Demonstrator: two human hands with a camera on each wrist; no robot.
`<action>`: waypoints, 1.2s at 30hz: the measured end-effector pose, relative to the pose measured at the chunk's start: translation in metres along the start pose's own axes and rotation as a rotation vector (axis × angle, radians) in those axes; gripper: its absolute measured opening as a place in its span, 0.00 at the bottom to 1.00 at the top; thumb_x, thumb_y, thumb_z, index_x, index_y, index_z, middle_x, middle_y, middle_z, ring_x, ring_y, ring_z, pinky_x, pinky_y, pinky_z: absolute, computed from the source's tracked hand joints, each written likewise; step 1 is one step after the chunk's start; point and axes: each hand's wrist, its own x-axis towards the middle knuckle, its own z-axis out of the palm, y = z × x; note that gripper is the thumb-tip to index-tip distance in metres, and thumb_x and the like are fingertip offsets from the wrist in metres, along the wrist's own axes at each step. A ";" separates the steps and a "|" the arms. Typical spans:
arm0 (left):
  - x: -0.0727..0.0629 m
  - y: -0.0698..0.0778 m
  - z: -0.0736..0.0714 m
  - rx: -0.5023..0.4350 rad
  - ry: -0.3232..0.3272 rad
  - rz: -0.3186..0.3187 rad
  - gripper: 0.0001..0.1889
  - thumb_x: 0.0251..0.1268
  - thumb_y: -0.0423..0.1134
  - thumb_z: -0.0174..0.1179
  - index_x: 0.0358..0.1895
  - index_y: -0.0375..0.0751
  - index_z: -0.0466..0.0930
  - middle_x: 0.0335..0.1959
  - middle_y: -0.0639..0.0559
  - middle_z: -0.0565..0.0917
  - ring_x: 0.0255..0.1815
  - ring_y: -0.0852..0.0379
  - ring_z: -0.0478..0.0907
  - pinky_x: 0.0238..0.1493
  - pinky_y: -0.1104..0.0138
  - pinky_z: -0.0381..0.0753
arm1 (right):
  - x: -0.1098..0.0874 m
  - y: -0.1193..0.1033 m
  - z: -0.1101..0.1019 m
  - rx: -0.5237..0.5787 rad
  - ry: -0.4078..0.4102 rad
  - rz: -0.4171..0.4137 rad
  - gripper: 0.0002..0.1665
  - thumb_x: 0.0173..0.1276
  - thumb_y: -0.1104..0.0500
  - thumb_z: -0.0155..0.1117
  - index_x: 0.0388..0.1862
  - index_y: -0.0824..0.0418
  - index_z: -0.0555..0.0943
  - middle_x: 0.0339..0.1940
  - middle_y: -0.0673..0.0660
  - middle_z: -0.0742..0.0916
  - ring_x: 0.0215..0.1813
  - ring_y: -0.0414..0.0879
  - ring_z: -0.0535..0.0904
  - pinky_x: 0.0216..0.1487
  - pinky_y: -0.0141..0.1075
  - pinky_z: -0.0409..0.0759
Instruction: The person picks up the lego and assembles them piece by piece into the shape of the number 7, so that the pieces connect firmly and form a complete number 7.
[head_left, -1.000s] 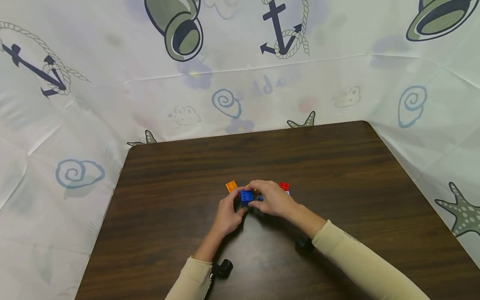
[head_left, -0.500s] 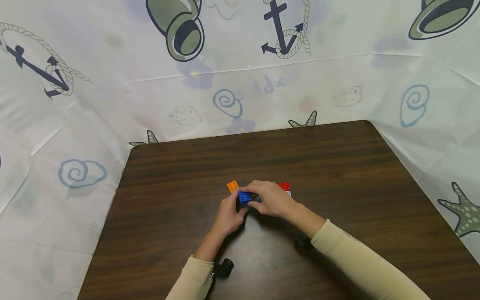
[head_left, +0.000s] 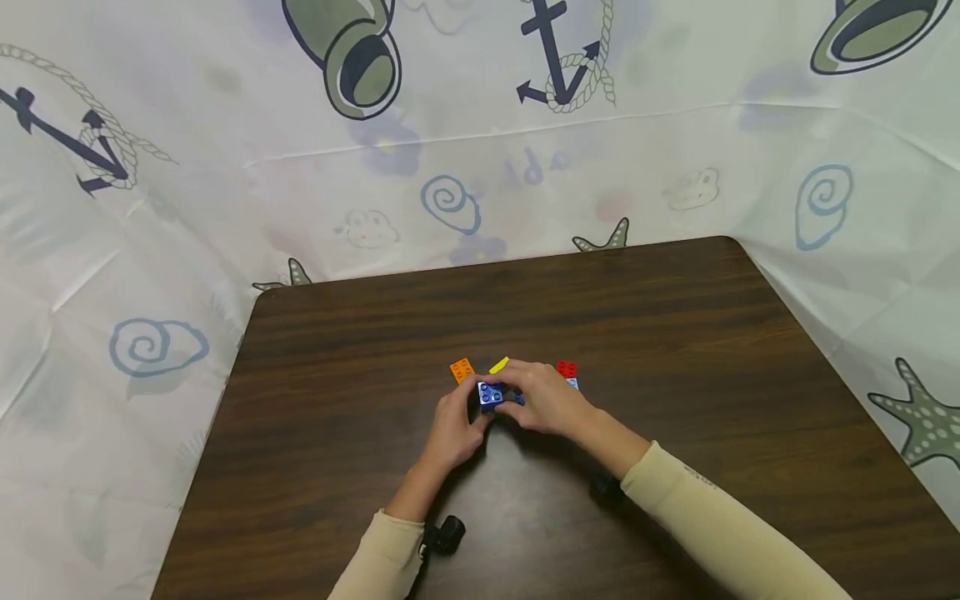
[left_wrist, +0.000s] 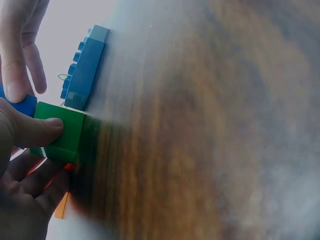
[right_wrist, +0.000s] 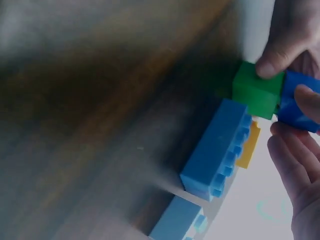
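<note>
Above the table, my left hand (head_left: 453,429) grips a green brick (left_wrist: 62,130), its thumb flat on one side and its fingers beneath in the left wrist view. Against the green brick's top sits a blue brick (head_left: 491,396), which my right hand (head_left: 551,398) pinches between thumb and fingers. The two bricks meet at a narrow dark seam in the right wrist view (right_wrist: 299,102); whether they are fully pressed together I cannot tell. From the head view, the green brick is mostly hidden under the blue one.
A long blue brick (right_wrist: 215,150) stands close beside the held bricks. Behind the hands lie an orange brick (head_left: 461,370), a partly covered yellow brick (head_left: 499,365) and a red brick (head_left: 567,368). A light blue brick (right_wrist: 177,220) is near the red one. White patterned cloth surrounds the table (head_left: 360,333).
Both hands stay nearly in place, still holding the bricks. The blue brick has tilted slightly, and its top now catches the light. More of the yellow brick shows behind the right hand.
</note>
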 end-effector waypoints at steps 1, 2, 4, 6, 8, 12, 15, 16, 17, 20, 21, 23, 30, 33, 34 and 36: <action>0.000 0.000 -0.001 0.004 -0.001 0.003 0.25 0.53 0.25 0.70 0.55 0.45 0.76 0.48 0.50 0.84 0.49 0.53 0.80 0.57 0.54 0.75 | 0.001 0.000 -0.001 0.008 -0.003 0.013 0.26 0.60 0.59 0.75 0.58 0.59 0.81 0.50 0.53 0.85 0.44 0.44 0.84 0.47 0.35 0.82; 0.000 0.000 -0.001 0.008 -0.005 0.003 0.26 0.53 0.26 0.70 0.55 0.45 0.76 0.48 0.50 0.84 0.50 0.53 0.80 0.58 0.54 0.75 | 0.001 0.000 -0.001 0.015 -0.008 0.029 0.26 0.60 0.59 0.75 0.58 0.59 0.81 0.50 0.53 0.85 0.44 0.43 0.85 0.46 0.35 0.82; 0.000 0.000 -0.002 0.016 -0.017 -0.007 0.26 0.54 0.27 0.71 0.57 0.45 0.75 0.50 0.50 0.84 0.52 0.53 0.80 0.59 0.55 0.74 | 0.001 0.000 -0.001 0.025 -0.020 0.060 0.25 0.61 0.59 0.74 0.58 0.58 0.81 0.51 0.52 0.84 0.44 0.43 0.85 0.46 0.34 0.82; 0.000 0.001 -0.002 0.020 -0.019 -0.008 0.27 0.54 0.28 0.71 0.57 0.45 0.75 0.50 0.50 0.84 0.52 0.53 0.80 0.60 0.55 0.74 | 0.001 0.000 -0.001 0.028 -0.024 0.073 0.25 0.62 0.59 0.74 0.58 0.58 0.81 0.50 0.52 0.84 0.44 0.42 0.85 0.46 0.34 0.82; 0.000 0.001 -0.002 0.021 -0.021 -0.005 0.27 0.54 0.27 0.71 0.58 0.46 0.75 0.51 0.50 0.84 0.53 0.54 0.80 0.60 0.56 0.74 | 0.000 -0.002 -0.001 0.005 -0.020 0.065 0.25 0.62 0.59 0.74 0.59 0.58 0.80 0.50 0.52 0.84 0.45 0.43 0.84 0.47 0.35 0.82; 0.001 0.001 -0.002 0.020 -0.019 0.001 0.28 0.53 0.27 0.71 0.58 0.46 0.75 0.51 0.49 0.84 0.53 0.53 0.80 0.60 0.55 0.74 | 0.002 -0.005 -0.003 -0.061 -0.014 0.040 0.25 0.61 0.58 0.74 0.58 0.58 0.81 0.49 0.52 0.84 0.46 0.43 0.83 0.48 0.37 0.81; 0.001 0.001 -0.002 0.026 -0.025 -0.004 0.28 0.54 0.27 0.70 0.59 0.45 0.74 0.52 0.48 0.84 0.53 0.51 0.80 0.58 0.54 0.75 | 0.005 -0.008 -0.006 -0.105 -0.042 0.029 0.25 0.62 0.57 0.73 0.59 0.58 0.81 0.48 0.51 0.84 0.43 0.42 0.81 0.46 0.36 0.81; 0.001 0.001 -0.002 0.027 -0.027 -0.006 0.28 0.54 0.27 0.70 0.60 0.45 0.74 0.52 0.47 0.84 0.53 0.51 0.80 0.57 0.54 0.76 | 0.006 -0.008 -0.006 -0.118 -0.054 0.030 0.26 0.63 0.57 0.73 0.59 0.58 0.81 0.48 0.51 0.84 0.41 0.41 0.81 0.45 0.35 0.81; 0.000 0.001 -0.002 0.026 -0.029 -0.009 0.28 0.55 0.27 0.70 0.60 0.45 0.73 0.52 0.47 0.84 0.53 0.51 0.81 0.57 0.54 0.76 | 0.007 -0.008 -0.006 -0.125 -0.063 0.031 0.26 0.63 0.56 0.72 0.60 0.58 0.81 0.48 0.51 0.84 0.40 0.41 0.80 0.44 0.35 0.80; 0.000 0.001 -0.001 0.019 -0.029 -0.017 0.28 0.55 0.27 0.70 0.61 0.44 0.73 0.52 0.46 0.83 0.53 0.50 0.81 0.57 0.54 0.77 | 0.008 -0.009 -0.007 -0.134 -0.082 0.037 0.26 0.64 0.56 0.72 0.61 0.57 0.80 0.48 0.52 0.84 0.39 0.42 0.80 0.43 0.35 0.80; 0.000 0.001 -0.001 0.017 -0.026 -0.018 0.28 0.55 0.27 0.70 0.60 0.44 0.73 0.52 0.46 0.84 0.53 0.50 0.81 0.57 0.53 0.77 | 0.008 -0.008 -0.006 -0.136 -0.087 0.044 0.26 0.64 0.55 0.72 0.61 0.56 0.80 0.48 0.51 0.84 0.39 0.41 0.80 0.43 0.34 0.80; 0.000 0.001 -0.001 0.019 -0.020 -0.017 0.29 0.55 0.27 0.70 0.60 0.44 0.73 0.52 0.46 0.84 0.52 0.50 0.81 0.56 0.53 0.77 | 0.008 -0.009 -0.006 -0.138 -0.090 0.054 0.26 0.64 0.55 0.72 0.61 0.56 0.80 0.48 0.51 0.84 0.39 0.41 0.80 0.44 0.35 0.80; 0.000 0.001 -0.003 -0.059 -0.054 -0.047 0.30 0.55 0.33 0.72 0.61 0.48 0.72 0.55 0.49 0.82 0.56 0.52 0.78 0.61 0.53 0.73 | 0.007 -0.012 -0.006 -0.164 -0.082 0.066 0.27 0.63 0.54 0.72 0.62 0.55 0.80 0.49 0.51 0.84 0.41 0.42 0.81 0.45 0.37 0.81; 0.000 0.001 -0.004 -0.230 -0.092 -0.080 0.29 0.59 0.39 0.70 0.64 0.48 0.69 0.58 0.50 0.79 0.62 0.53 0.72 0.67 0.51 0.64 | 0.006 -0.012 -0.006 -0.164 -0.074 0.065 0.29 0.63 0.55 0.71 0.64 0.55 0.79 0.52 0.53 0.84 0.45 0.46 0.83 0.47 0.40 0.82; 0.001 0.000 -0.005 -0.300 -0.111 -0.092 0.28 0.63 0.40 0.68 0.65 0.48 0.68 0.59 0.50 0.78 0.63 0.53 0.71 0.68 0.50 0.61 | 0.005 -0.012 -0.006 -0.165 -0.073 0.065 0.29 0.64 0.55 0.71 0.64 0.54 0.78 0.53 0.53 0.84 0.47 0.46 0.83 0.47 0.41 0.82; 0.001 0.000 -0.005 -0.427 -0.149 -0.107 0.23 0.71 0.41 0.60 0.66 0.47 0.67 0.61 0.48 0.76 0.64 0.52 0.69 0.68 0.50 0.61 | 0.003 -0.011 -0.005 -0.164 -0.071 0.066 0.30 0.64 0.55 0.72 0.65 0.53 0.78 0.55 0.53 0.84 0.50 0.48 0.83 0.49 0.42 0.82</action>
